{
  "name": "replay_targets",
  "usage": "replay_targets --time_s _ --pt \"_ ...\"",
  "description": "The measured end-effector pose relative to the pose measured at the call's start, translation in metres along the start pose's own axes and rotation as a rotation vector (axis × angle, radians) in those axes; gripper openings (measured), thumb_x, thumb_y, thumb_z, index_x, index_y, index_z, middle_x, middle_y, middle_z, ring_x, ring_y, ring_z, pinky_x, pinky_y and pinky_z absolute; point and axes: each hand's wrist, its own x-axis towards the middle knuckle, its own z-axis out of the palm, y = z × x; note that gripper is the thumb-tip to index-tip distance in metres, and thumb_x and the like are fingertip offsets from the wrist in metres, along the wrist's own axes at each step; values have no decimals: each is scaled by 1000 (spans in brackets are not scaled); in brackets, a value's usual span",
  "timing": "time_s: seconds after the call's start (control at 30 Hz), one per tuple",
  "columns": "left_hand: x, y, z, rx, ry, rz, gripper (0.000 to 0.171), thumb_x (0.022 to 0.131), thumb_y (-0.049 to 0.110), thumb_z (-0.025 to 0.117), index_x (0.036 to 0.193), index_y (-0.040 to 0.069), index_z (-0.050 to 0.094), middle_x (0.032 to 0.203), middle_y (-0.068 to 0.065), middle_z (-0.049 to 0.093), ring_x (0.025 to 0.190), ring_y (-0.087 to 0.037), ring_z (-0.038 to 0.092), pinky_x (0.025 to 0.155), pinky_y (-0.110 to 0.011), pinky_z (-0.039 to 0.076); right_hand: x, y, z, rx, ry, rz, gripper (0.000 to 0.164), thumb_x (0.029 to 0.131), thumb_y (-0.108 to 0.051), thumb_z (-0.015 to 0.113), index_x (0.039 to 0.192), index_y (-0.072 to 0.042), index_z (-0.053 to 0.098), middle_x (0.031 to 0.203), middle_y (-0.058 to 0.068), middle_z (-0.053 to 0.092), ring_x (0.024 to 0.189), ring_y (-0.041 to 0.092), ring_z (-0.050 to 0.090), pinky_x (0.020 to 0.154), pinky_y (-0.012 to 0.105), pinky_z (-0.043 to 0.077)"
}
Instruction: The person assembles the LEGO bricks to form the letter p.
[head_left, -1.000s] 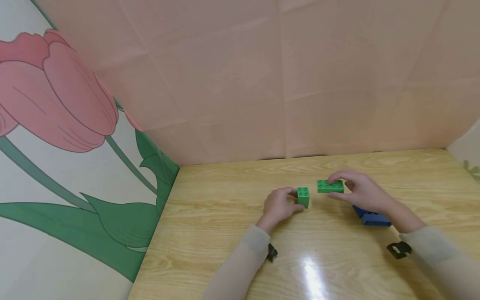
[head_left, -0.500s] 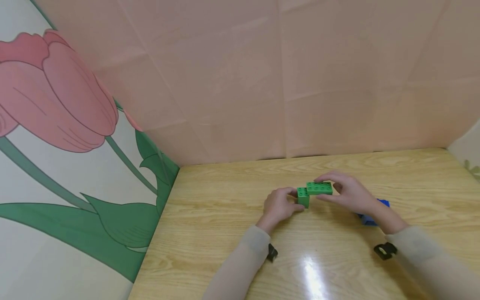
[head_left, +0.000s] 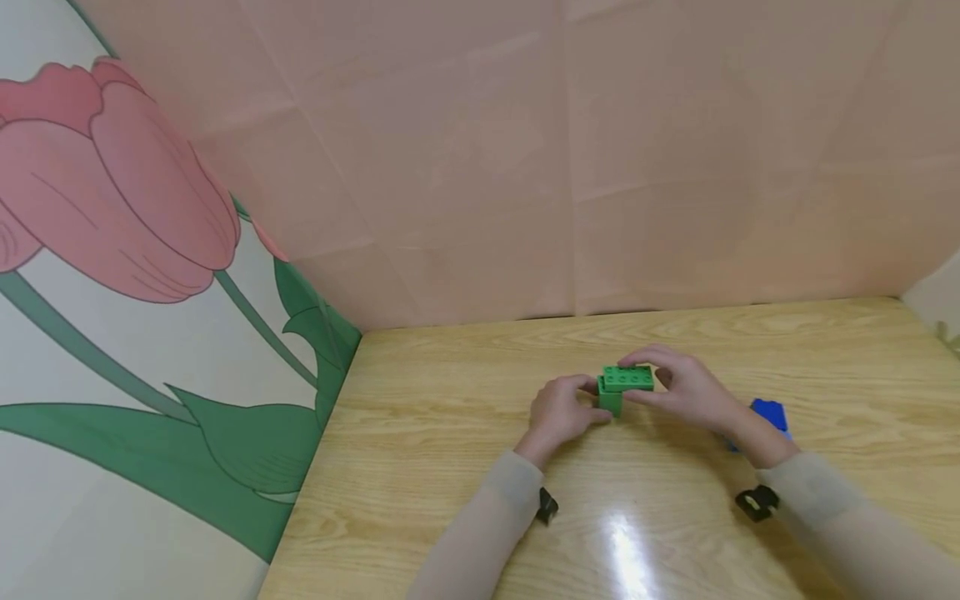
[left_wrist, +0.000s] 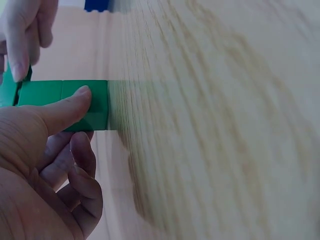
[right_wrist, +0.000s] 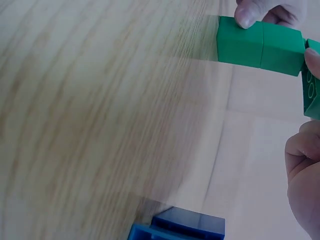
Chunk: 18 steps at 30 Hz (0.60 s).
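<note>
A stack of two green toy bricks stands upright on the table, pinched low down between the thumb and fingers of my left hand. Across its top lies a longer green brick, overhanging to the right. My right hand pinches that long brick by its front and back sides. A thin dark gap shows between the long brick and the stack in the left wrist view. From the right wrist view, hollow tubes show under the overhanging end of the long brick.
Blue bricks rest on the wooden table to the right, partly hidden by my right forearm. A pink covering rises behind the table, and a tulip-printed panel stands at the left.
The long green brick has moved left in my right hand, from beside the stack to on top of it. My left hand stays round the stack. More of the blue bricks' right side shows.
</note>
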Motion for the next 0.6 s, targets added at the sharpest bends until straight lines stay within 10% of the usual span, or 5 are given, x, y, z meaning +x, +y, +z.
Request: replay_targets --time_s 0.43,0.6 --pt "0 0 1 2 6 -7 32 81 37 91 110 33 77 103 23 71 111 -5 63 100 -41 46 4 -4 2 64 -49 13 41 86 -10 87 124 -16 71 122 -4 69 112 11 62 97 16 45" --pt "1 -1 2 13 10 -7 32 81 38 91 109 34 77 103 23 71 110 -5 63 99 -40 47 4 -6 3 68 -33 11 37 88 -10 85 122 -16 72 118 -3 69 76 6 55 62 19 46"
